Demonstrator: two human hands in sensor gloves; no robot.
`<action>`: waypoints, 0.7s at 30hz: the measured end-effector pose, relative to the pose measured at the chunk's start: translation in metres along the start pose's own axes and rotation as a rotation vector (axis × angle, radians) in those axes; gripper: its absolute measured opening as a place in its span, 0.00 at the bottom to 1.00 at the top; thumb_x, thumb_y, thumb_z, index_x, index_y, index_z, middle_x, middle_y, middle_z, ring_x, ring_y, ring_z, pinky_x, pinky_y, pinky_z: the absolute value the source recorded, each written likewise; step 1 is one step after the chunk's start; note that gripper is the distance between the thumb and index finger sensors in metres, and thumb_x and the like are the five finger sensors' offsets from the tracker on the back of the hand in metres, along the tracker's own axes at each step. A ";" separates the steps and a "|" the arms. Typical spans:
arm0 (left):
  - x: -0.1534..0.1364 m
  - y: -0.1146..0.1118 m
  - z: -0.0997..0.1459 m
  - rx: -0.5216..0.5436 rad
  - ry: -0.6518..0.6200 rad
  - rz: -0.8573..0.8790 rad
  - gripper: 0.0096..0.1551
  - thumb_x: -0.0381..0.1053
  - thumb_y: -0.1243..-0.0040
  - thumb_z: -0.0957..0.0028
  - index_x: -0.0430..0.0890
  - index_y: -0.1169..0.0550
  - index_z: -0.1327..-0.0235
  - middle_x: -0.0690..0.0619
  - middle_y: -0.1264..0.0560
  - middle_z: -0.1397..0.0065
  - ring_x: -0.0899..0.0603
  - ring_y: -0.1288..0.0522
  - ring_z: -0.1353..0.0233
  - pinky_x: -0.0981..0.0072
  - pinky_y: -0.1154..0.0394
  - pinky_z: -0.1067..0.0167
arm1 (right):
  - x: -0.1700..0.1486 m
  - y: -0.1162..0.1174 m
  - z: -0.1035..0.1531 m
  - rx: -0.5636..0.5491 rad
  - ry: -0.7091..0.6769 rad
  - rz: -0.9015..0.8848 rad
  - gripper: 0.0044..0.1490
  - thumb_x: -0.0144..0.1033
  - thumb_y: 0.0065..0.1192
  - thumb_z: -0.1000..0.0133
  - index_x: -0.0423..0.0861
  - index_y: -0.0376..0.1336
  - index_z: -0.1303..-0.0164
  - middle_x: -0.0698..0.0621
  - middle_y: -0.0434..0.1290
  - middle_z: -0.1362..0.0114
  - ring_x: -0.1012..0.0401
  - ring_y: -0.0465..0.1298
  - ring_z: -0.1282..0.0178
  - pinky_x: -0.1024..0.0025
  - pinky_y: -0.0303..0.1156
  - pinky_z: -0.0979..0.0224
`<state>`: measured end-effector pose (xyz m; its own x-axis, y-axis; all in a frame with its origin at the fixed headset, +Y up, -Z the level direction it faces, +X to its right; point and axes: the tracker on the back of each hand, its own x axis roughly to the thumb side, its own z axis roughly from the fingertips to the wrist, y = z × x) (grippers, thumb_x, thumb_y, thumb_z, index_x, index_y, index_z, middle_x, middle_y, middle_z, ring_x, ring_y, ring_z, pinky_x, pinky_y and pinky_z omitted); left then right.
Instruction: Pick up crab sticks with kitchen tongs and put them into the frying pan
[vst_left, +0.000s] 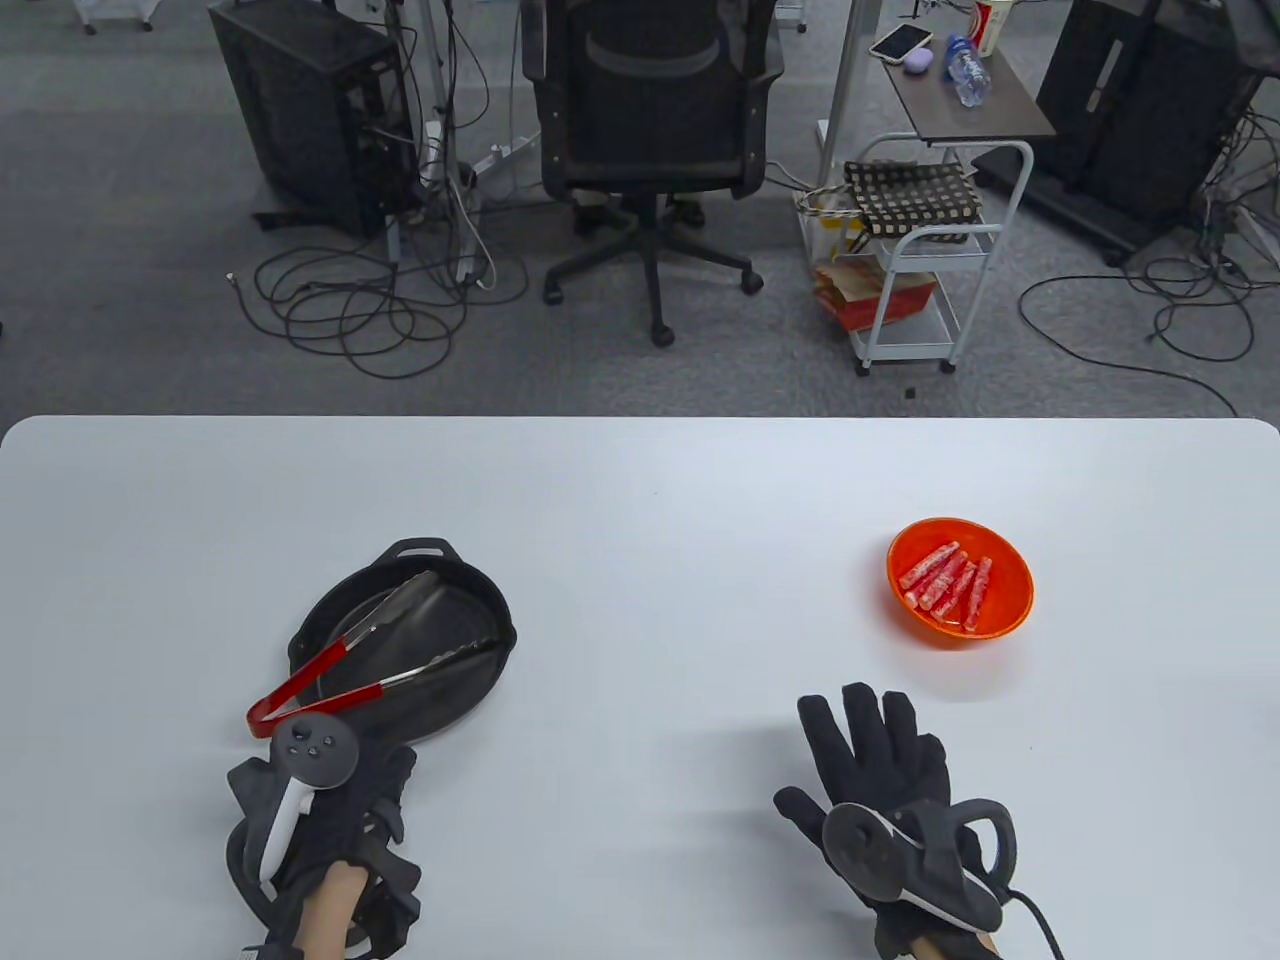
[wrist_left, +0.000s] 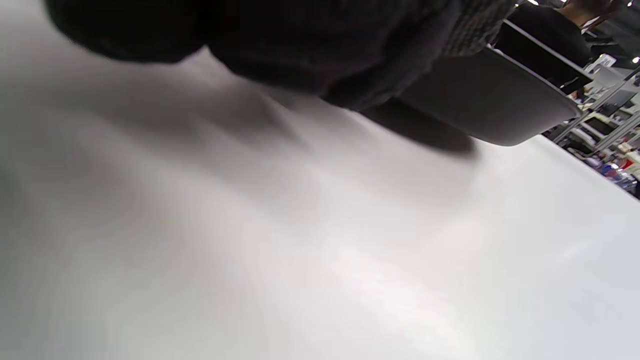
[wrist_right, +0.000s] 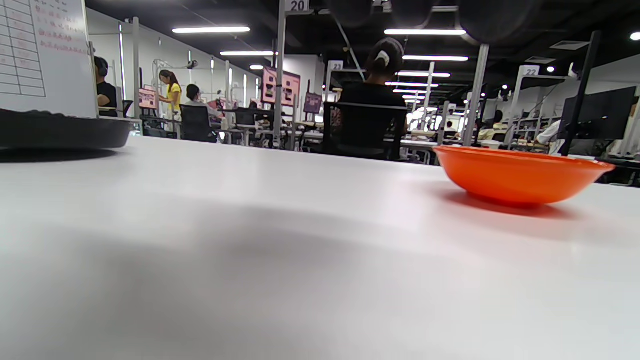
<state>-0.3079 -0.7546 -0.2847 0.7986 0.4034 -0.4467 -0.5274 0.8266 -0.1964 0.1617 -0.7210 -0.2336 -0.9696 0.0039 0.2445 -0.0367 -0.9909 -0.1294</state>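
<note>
White desk (vst_left: 640, 500) fills the lower half of the table view; its far edge runs straight across mid-frame with rounded corners at both ends. One black frying pan (vst_left: 405, 640) sits lower left of centre, its small loop handle toward the far edge. One pair of kitchen tongs (vst_left: 360, 660), red grips and metal arms, lies across the pan: tips inside it, splayed apart, hinge end hanging over the near rim toward lower left. One orange bowl (vst_left: 960, 583) stands at right of centre, well apart from the pan, holding crab sticks (vst_left: 945, 580), about five, red-and-white, side by side; exact count uncertain. Wide bare desk between pan and bowl, and more behind both toward the far edge. Left hand (vst_left: 320, 800) at lower left, just beside the tongs' hinge end and the pan's near rim; tracker covers it from above and the left wrist view shows only dark blurred glove, so cannot tell how its fingers lie. Right hand (vst_left: 880, 780) at lower right, below the bowl and apart from it, palm down, fingers (vst_left: 860, 725) straight and spread, holding nothing. Right wrist view: bowl's side at right, pan's rim at far left, bare desk between.
</note>
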 end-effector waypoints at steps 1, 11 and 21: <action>0.003 -0.001 0.003 0.000 -0.010 0.016 0.33 0.68 0.47 0.41 0.42 0.23 0.40 0.64 0.15 0.65 0.57 0.17 0.75 0.63 0.17 0.70 | 0.000 0.000 0.000 0.001 0.000 -0.001 0.52 0.65 0.31 0.37 0.48 0.34 0.08 0.31 0.44 0.10 0.29 0.47 0.17 0.26 0.57 0.26; 0.069 -0.030 0.040 0.039 -0.094 -0.076 0.34 0.68 0.47 0.40 0.42 0.23 0.40 0.65 0.15 0.65 0.57 0.17 0.75 0.63 0.17 0.70 | -0.002 0.000 0.000 -0.005 0.007 -0.013 0.52 0.65 0.31 0.37 0.48 0.34 0.08 0.31 0.44 0.10 0.29 0.47 0.17 0.26 0.58 0.26; 0.153 -0.087 0.070 -0.003 -0.112 -0.099 0.34 0.68 0.48 0.40 0.42 0.23 0.40 0.65 0.15 0.65 0.57 0.17 0.75 0.63 0.16 0.69 | -0.010 0.003 -0.001 0.016 0.044 -0.038 0.52 0.65 0.31 0.37 0.47 0.34 0.08 0.31 0.44 0.10 0.29 0.48 0.17 0.27 0.58 0.27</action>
<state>-0.1200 -0.7377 -0.2749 0.8737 0.3617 -0.3252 -0.4456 0.8633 -0.2370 0.1715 -0.7235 -0.2373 -0.9773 0.0475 0.2066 -0.0705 -0.9919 -0.1055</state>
